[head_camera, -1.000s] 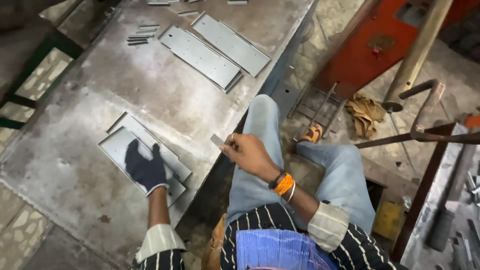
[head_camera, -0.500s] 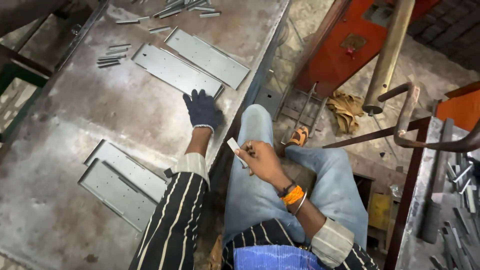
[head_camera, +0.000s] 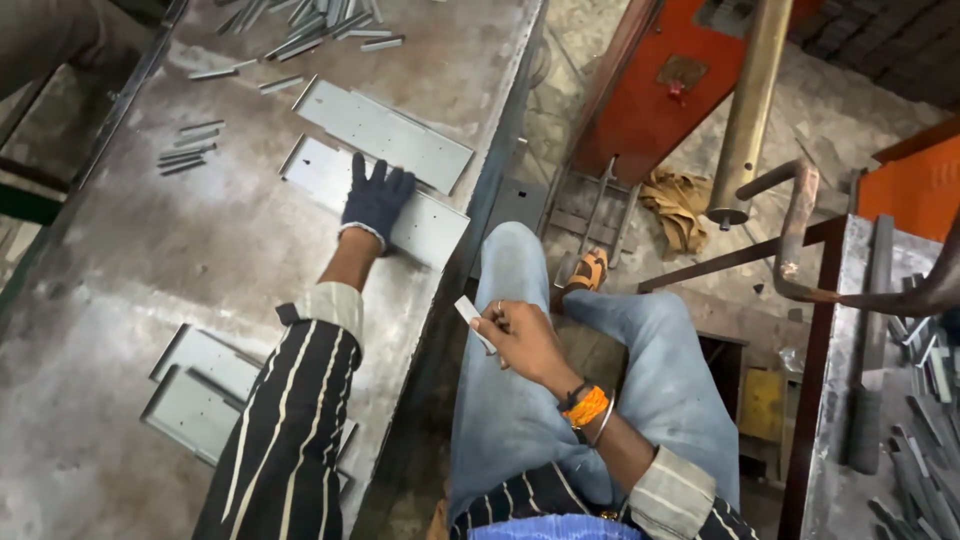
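Soft, even daylight, seemingly from above, leaves the steel workbench (head_camera: 150, 280) dully sheened without hard glare. Shadows beneath its edge stay faint. Corners farthest from the workbench blur and bend slightly.

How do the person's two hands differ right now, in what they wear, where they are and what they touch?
The left hand wears a dark glove; the right hand is bare, with an orange wristband. The left is stretched out flat on a metal plate on the table; the right is over the lap, pinching a small pale strip. Both sleeves are striped and cuffed.
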